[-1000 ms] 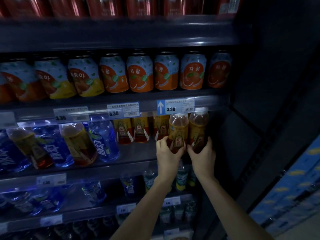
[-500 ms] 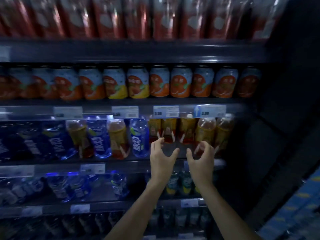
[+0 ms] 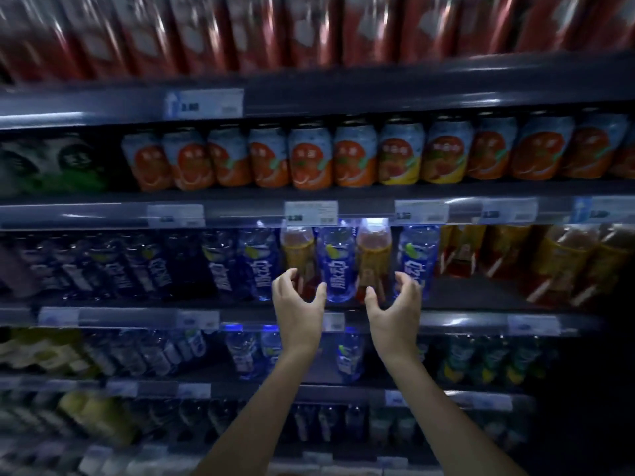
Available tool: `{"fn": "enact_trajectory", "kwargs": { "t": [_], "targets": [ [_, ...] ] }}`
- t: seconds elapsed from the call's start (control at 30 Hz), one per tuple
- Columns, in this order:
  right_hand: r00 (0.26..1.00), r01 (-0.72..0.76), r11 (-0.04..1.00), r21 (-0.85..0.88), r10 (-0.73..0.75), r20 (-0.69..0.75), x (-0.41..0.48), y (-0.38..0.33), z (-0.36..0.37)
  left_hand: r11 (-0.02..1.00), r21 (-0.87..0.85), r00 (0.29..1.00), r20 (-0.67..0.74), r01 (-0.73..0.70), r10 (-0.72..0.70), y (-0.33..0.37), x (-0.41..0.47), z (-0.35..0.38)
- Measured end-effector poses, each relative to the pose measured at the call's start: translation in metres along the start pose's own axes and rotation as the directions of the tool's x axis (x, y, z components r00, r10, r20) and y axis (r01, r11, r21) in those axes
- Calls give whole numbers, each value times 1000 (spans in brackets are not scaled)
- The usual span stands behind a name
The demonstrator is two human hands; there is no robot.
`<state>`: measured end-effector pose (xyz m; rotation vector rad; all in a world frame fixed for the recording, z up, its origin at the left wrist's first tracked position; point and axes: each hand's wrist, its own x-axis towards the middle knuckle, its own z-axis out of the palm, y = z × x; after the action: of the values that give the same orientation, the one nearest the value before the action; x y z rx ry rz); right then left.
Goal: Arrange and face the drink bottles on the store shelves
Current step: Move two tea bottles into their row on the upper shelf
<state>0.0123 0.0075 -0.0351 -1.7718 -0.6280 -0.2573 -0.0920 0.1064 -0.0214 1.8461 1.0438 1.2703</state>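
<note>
On the middle shelf, blue-labelled bottles alternate with amber tea bottles. A blue bottle stands between two tea bottles, one to its left and one to its right, and another blue bottle stands right of those. My left hand is cupped open in front of the left tea bottle. My right hand is cupped open in front of the right tea bottle. Neither hand holds anything. Whether the fingertips touch the bottles cannot be told.
More tea bottles fill the shelf's right end, and dark-blue bottles its left. Orange cans line the shelf above, red packs the top. Lower shelves hold water bottles. Price tags run along the shelf edges.
Both hands let go of the two tea bottles at the shelf's right end and moved left, open, to the mixed blue and amber bottles. The view swung left.
</note>
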Motion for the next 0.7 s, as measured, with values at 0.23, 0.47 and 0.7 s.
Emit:
{"fn": "enact_trajectory", "kwargs": {
  "t": [0.23, 0.47, 0.7],
  "targets": [
    [993, -88, 996, -34, 84, -86, 2, -14, 35, 999, 24, 992, 115, 42, -44, -25, 24, -6],
    [983, -111, 989, -94, 96, -154, 10, -14, 50, 999, 26, 983, 183, 27, -31, -30, 36, 6],
    [978, -132, 984, -123, 109, -179, 16, -10, 58, 991, -42, 979, 165, 126, -117, -24, 49, 23]
  ]
}}
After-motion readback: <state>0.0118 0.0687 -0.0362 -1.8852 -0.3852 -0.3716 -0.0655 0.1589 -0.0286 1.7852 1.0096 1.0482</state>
